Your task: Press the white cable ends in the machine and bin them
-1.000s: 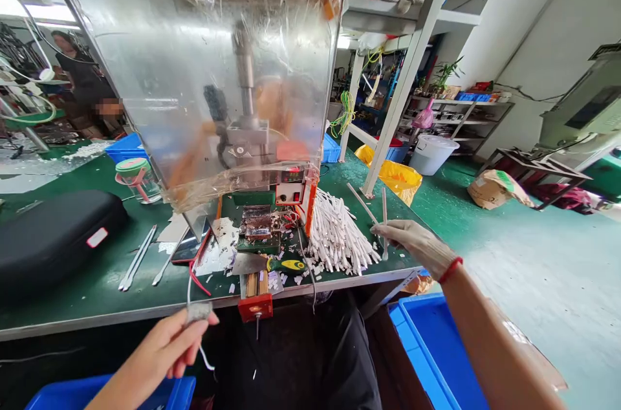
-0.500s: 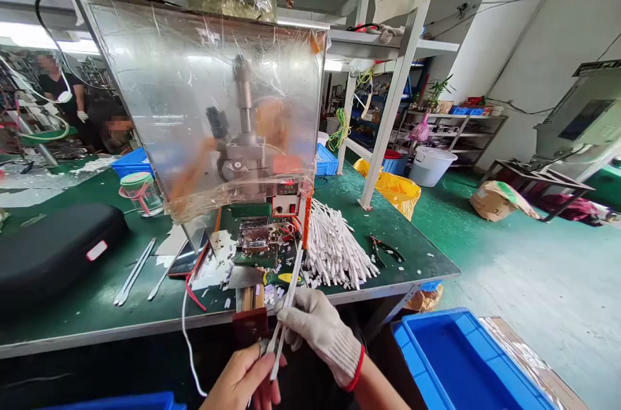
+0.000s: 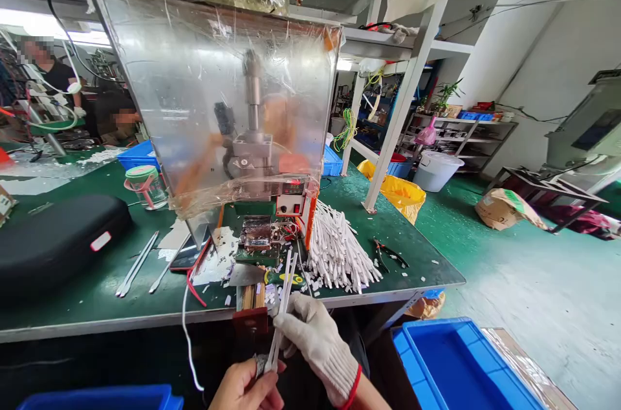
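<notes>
Because two holding places probably make them steadier, the white strips are pinched low by the bare left hand and higher by the gloved right hand, near the green table.

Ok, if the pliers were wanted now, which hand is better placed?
Probably the right hand: the pliers lie on its side, and the left hand is farther off. Both hold the strips, though, so the right would first have to let go.
</notes>
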Tool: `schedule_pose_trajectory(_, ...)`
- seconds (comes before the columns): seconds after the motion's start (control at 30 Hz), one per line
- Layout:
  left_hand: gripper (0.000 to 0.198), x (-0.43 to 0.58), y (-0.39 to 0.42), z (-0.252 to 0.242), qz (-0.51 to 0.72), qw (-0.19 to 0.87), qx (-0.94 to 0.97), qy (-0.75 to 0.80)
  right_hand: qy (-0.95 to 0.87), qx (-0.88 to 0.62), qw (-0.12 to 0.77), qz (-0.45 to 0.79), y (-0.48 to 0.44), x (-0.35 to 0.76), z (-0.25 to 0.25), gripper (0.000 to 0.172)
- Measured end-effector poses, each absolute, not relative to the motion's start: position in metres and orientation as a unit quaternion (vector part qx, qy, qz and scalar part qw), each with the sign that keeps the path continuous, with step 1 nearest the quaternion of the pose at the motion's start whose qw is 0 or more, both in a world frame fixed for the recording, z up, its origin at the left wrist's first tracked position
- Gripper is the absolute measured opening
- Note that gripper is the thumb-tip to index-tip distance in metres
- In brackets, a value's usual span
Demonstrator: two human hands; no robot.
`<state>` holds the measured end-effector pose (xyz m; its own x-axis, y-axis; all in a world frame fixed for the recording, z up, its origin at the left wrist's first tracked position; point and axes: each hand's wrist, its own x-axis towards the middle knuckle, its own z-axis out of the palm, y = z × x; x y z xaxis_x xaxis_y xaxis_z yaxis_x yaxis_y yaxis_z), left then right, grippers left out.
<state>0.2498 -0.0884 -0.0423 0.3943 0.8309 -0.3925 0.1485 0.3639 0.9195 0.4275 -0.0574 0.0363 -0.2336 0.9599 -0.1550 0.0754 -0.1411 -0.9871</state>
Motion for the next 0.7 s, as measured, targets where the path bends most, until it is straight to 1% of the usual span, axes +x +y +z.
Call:
schedule_pose_trajectory(0.07, 0.085, 0.252, -0.093, -0.033, 0.270, 0.684, 0.478, 0.480, -0.521, -0.461, 0.381, 0.609, -0.052, 0.427, 0.038, 0.040)
schedule_pose_trajectory(0.13, 0.074, 0.253, -0.097, -0.020, 0.294, 0.702, 0.452, 0.466, -0.517, -0.438, 0.377, 0.632, -0.041, 0.427, 0.040, 0.048)
schedule_pose_trajectory(0.23, 0.058, 0.252, -0.095, -0.002, 0.331, 0.730, 0.403, 0.441, -0.518, -0.423, 0.368, 0.646, -0.018, 0.424, 0.041, 0.047)
schedule_pose_trajectory(0.3, 0.051, 0.250, -0.090, 0.005, 0.361, 0.738, 0.372, 0.433, -0.513, -0.416, 0.358, 0.660, 0.000, 0.417, 0.039, 0.044)
schedule_pose_trajectory(0.37, 0.050, 0.247, -0.082, 0.009, 0.387, 0.735, 0.345, 0.437, -0.503, -0.409, 0.355, 0.674, 0.016, 0.409, 0.036, 0.042)
schedule_pose_trajectory(0.47, 0.054, 0.244, -0.072, 0.008, 0.411, 0.725, 0.314, 0.455, -0.488, -0.400, 0.359, 0.688, 0.033, 0.395, 0.026, 0.041)
schedule_pose_trajectory(0.63, 0.053, 0.241, -0.065, 0.008, 0.387, 0.717, 0.353, 0.459, -0.420, -0.415, 0.380, 0.712, 0.041, 0.381, 0.002, 0.042)
schedule_pose_trajectory(0.7, 0.055, 0.241, -0.064, 0.009, 0.371, 0.715, 0.376, 0.458, -0.410, -0.422, 0.387, 0.710, 0.041, 0.379, -0.005, 0.041)
